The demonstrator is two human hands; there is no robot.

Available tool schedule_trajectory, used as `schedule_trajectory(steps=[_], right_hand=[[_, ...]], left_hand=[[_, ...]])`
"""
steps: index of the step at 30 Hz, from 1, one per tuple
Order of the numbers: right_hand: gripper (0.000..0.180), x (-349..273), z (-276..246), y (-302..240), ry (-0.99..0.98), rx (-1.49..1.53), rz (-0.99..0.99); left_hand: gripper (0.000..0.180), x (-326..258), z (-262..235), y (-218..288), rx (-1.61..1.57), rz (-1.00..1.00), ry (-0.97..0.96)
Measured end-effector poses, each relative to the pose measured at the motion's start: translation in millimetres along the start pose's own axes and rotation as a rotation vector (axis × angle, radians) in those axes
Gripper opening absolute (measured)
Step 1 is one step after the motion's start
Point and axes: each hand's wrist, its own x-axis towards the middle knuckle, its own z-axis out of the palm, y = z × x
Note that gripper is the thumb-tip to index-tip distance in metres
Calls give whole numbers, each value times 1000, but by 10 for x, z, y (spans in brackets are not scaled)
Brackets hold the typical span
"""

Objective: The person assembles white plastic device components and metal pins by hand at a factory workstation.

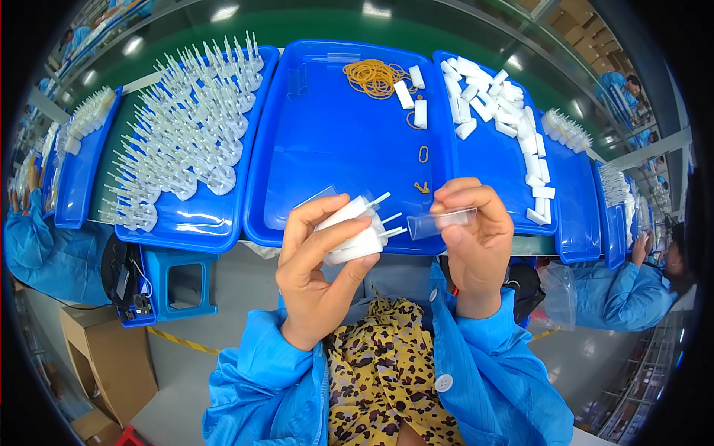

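My left hand [316, 264] is closed round a small bunch of white rectangular blocks [351, 244] with thin white stems pointing right. In my right hand [476, 238], thumb and fingers pinch a clear plastic sleeve [428, 225], its open end facing those stems. A small gap separates the sleeve from the stems. Both hands are above the near edge of the middle blue tray [279, 167]. Beside my left fingers shows another clear plastic piece [316, 195]; whether it lies in the tray or is held I cannot tell.
In the middle tray lie yellow rubber bands [374, 79] and a few white blocks [404, 95]. The left tray holds many stemmed translucent pieces [186, 126]; the right tray holds loose white blocks [483, 97]. Co-workers in blue sit at either side [56, 253]. A cardboard box [111, 364] stands on the floor.
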Motion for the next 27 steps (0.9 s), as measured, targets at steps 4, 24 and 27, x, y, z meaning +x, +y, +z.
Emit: schedule_trajectory(steps=[4,24,27], right_hand=[[29,-27,5,-22,39,-20,48],[34,-104,178,6,-30,-233,7],[34,-105,184,15,-49,-347,-75]], left_hand=[[31,-7,-8,29,-36,-10,-27],[32,0,3,51,203,128,11],[33,13,4,60,233,137,11]])
